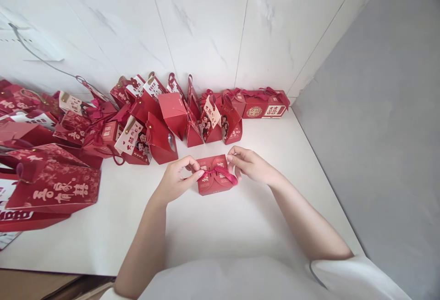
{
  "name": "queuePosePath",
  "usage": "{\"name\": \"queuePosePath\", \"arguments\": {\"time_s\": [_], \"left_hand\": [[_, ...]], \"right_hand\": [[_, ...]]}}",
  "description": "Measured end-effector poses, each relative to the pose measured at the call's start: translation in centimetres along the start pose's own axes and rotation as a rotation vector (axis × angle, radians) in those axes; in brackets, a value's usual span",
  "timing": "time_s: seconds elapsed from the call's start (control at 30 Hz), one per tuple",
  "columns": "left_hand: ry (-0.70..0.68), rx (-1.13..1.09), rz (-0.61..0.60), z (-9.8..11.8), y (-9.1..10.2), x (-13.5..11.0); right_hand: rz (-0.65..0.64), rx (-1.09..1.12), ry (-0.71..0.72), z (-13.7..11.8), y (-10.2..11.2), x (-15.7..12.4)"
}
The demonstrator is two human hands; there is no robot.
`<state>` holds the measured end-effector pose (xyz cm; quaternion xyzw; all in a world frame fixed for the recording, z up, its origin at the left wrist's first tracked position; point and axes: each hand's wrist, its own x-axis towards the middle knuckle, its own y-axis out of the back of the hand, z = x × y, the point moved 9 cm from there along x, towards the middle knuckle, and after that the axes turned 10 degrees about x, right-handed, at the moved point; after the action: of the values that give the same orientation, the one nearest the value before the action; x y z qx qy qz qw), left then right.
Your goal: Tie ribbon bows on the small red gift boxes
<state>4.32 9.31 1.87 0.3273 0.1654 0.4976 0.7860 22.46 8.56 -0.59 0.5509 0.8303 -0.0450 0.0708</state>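
Small red cardboard gift box (pixel 215 187) sits mid white tabletop (pixel 240 219); left hand (pixel 177 180) and right hand (pixel 252 166) each pinch its pink satin ribbon (pixel 226 175). Risk: an uneven tug likely slips the knot or skids the box.

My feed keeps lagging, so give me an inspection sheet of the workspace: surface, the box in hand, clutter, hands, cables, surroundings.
Surface: white tabletop.
Job's things: small red gift box lying on the table, pink ribbon across its top.
Clutter: row of red gift boxes along the wall; larger red paper bags lying at far left.
Grippers: left hand pinches the ribbon at the box's left end, right hand at its right end.
Cables: thin grey cord on the wall, upper left.
Surroundings: white marble wall behind; grey wall at right.
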Motion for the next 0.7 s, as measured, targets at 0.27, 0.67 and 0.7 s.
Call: {"name": "queuePosePath", "arguments": {"time_s": [0.27,0.67,0.7], "left_hand": [[-0.055,-0.003,-0.027,0.8,-0.1,-0.1],[0.024,-0.197,0.095,-1.1,-0.1,0.3],[0.012,-0.200,0.095,-0.9,0.0,0.3]], "right_hand": [[-0.167,-0.091,-0.043,0.2,-1.5,-0.8],[0.397,-0.274,0.270,-2.6,2.7,-0.7],[0.401,-0.299,0.329,-3.3,2.3,-1.0]]}}
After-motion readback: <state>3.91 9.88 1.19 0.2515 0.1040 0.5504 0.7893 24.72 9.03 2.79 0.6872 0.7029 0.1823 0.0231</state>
